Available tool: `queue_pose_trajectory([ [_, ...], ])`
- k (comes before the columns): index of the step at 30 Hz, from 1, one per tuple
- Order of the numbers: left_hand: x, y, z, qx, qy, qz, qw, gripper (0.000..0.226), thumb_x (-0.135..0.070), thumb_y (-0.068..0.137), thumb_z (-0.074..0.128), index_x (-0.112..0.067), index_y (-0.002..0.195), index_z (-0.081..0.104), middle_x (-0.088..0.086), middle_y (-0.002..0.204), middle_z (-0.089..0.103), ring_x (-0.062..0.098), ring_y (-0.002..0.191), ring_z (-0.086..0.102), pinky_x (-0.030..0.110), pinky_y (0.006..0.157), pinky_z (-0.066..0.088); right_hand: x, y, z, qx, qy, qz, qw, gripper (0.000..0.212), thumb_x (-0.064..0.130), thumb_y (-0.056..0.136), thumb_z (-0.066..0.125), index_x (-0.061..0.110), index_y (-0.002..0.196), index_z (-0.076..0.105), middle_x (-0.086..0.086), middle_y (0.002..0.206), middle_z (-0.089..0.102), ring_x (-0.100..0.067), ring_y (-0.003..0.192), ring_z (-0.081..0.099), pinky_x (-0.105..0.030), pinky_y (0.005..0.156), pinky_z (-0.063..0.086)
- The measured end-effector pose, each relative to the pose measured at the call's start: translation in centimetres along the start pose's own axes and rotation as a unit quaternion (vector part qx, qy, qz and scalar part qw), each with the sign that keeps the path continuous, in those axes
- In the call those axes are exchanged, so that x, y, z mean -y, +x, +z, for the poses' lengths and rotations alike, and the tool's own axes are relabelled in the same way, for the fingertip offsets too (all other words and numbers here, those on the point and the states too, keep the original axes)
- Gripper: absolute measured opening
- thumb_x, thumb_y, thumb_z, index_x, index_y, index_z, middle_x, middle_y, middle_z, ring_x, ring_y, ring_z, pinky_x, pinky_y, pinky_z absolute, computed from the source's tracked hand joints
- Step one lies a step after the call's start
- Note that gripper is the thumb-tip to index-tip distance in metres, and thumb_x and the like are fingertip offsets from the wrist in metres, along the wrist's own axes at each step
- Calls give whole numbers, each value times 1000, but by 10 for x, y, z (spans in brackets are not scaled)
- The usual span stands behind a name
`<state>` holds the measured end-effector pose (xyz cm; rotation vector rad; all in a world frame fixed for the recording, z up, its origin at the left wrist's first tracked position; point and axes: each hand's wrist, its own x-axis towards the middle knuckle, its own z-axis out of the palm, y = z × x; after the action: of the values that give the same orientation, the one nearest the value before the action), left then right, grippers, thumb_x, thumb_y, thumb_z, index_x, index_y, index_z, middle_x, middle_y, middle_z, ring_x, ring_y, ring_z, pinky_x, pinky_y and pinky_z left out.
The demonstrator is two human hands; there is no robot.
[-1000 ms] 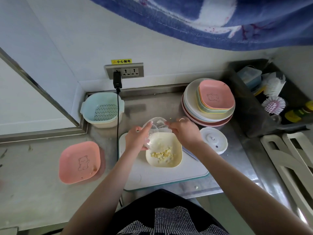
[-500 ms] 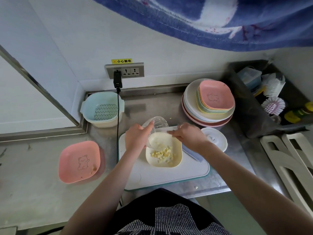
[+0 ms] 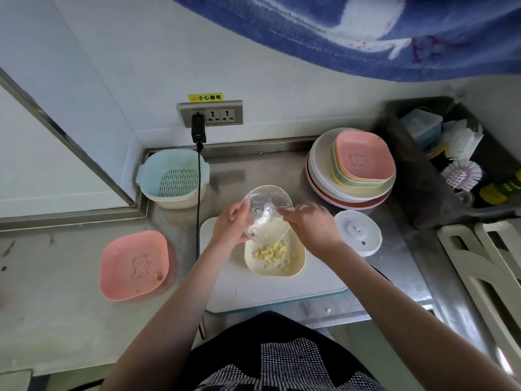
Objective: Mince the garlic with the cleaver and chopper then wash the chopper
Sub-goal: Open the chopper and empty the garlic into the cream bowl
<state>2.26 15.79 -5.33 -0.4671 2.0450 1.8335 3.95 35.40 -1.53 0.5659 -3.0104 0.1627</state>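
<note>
Now the clear chopper bowl [image 3: 267,213] sits tipped more steeply than a moment ago, its mouth turned down over the cream dish [image 3: 275,258] on the white cutting board [image 3: 282,289], and the pile of minced garlic [image 3: 272,253] in that dish looks larger. The left hand [image 3: 229,228] curls round the bowl's left wall, gripping it, while the right hand [image 3: 311,225] has come in closer, fingertips reaching into the rim; whether they pinch it I cannot tell. The white chopper lid [image 3: 358,232] lies just right of the board, where it lay before.

chopper bowl [image 3: 267,213]: clear, tipped over cream dish | minced garlic [image 3: 273,253]: pale yellow heap in dish
</note>
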Motion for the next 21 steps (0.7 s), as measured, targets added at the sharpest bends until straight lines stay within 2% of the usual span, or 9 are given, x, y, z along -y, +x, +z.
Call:
queue_pose_trajectory([
  [3, -2, 3, 4, 0, -64, -39, 997, 42, -60, 90, 46, -30, 116, 56, -6, 107, 70, 9, 92, 69, 37, 73, 60, 4, 13, -3, -63, -109, 36, 991, 56, 9, 54, 84, 26, 106, 72, 0, 57, 61, -25, 62, 58, -27, 58, 46],
  [5, -4, 4, 4, -8, -115, -51, 992, 37, -54, 94, 44, -30, 119, 56, -5, 106, 69, 14, 96, 68, 43, 79, 59, 8, 14, -7, -40, -127, 23, 991, 50, 11, 64, 78, 27, 111, 70, 0, 66, 67, -25, 73, 59, -30, 69, 46],
  [7, -6, 3, 1, -14, -141, -28, 989, 42, -54, 92, 45, -27, 124, 54, -2, 112, 65, 14, 100, 66, 42, 80, 59, 14, 9, -3, 25, -102, 3, 995, 40, 15, 85, 58, 28, 123, 61, -2, 93, 71, -26, 93, 58, -34, 82, 40],
  [9, -8, -1, 1, -9, -132, 8, 991, 58, -59, 82, 51, -23, 128, 52, 1, 117, 62, 14, 103, 63, 38, 79, 60, 18, 2, -1, 66, -49, -6, 997, 37, 19, 95, 45, 29, 129, 55, -4, 108, 68, -28, 103, 56, -35, 88, 38],
  [11, -8, -4, 2, 5, -121, 35, 992, 73, -62, 70, 57, -21, 131, 49, 4, 126, 57, 14, 109, 61, 35, 80, 59, 25, -1, -4, 50, 1, -4, 999, 32, 22, 95, 50, 32, 122, 62, -5, 99, 70, -28, 95, 61, -33, 81, 44],
  [13, -7, -5, 5, 16, -128, 59, 990, 82, -66, 64, 63, -21, 131, 48, 5, 135, 53, 13, 113, 60, 31, 78, 59, 24, 2, -9, -40, 36, 27, 998, 28, 15, 82, 68, 29, 106, 72, -4, 73, 69, -30, 69, 63, -31, 62, 47],
  [15, -6, -4, 6, 19, -120, 82, 989, 90, -77, 55, 67, -25, 127, 49, 4, 138, 50, 14, 117, 58, 27, 76, 58, 14, 6, -9, -103, 56, 79, 990, 33, 7, 75, 73, 24, 103, 74, -3, 56, 60, -31, 58, 58, -30, 53, 43],
  [18, -9, -2, 5, 16, -109, 98, 989, 96, -85, 45, 67, -31, 122, 48, 3, 139, 48, 14, 118, 57, 28, 78, 58, 7, 4, -7, -55, 56, 81, 994, 34, 12, 87, 61, 28, 116, 67, -8, 69, 64, -34, 75, 60, -32, 62, 38],
  [21, -11, 0, 4, 10, -101, 113, 988, 82, -77, 59, 66, -31, 124, 47, 3, 142, 46, 12, 118, 56, 31, 80, 57, 11, -9, 2, 18, 94, -10, 995, 36, 17, 93, 56, 32, 126, 61, -5, 92, 70, -28, 90, 61, -33, 68, 45],
])
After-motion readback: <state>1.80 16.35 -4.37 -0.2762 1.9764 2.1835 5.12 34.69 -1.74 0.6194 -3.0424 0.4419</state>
